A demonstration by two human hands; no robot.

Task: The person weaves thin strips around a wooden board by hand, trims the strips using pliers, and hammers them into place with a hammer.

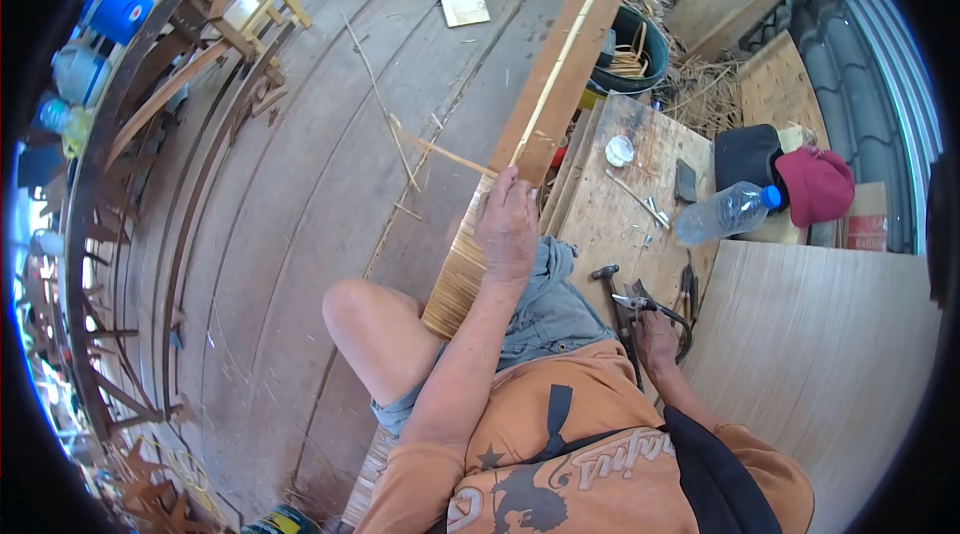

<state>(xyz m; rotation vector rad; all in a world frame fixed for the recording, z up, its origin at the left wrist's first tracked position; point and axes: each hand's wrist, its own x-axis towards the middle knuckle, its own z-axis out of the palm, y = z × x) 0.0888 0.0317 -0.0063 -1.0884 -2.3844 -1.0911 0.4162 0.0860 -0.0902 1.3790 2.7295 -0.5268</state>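
Note:
My left hand (507, 224) is closed near the lower end of a long pale strip (555, 74), which looks like bamboo and lies along a brown plank (540, 124). A second thin strip (455, 155) sticks out leftward from the same fingers. Below the hand, a row of many narrow strips (455, 294) covers the plank beside my bent knee. At my right side, my right hand (655, 339) is closed around what looks like pruning shears (635, 303), with silver jaws and a dark curved handle. A hammer (606, 274) lies just beyond it.
A wooden board (640, 154) at the right carries a white round container (619, 150) and a plastic bottle (722, 216). Behind the bottle is a maroon cap (815, 184). A dark bucket (640, 49) holds strips. Loose sticks (375, 84) lie on the plank floor.

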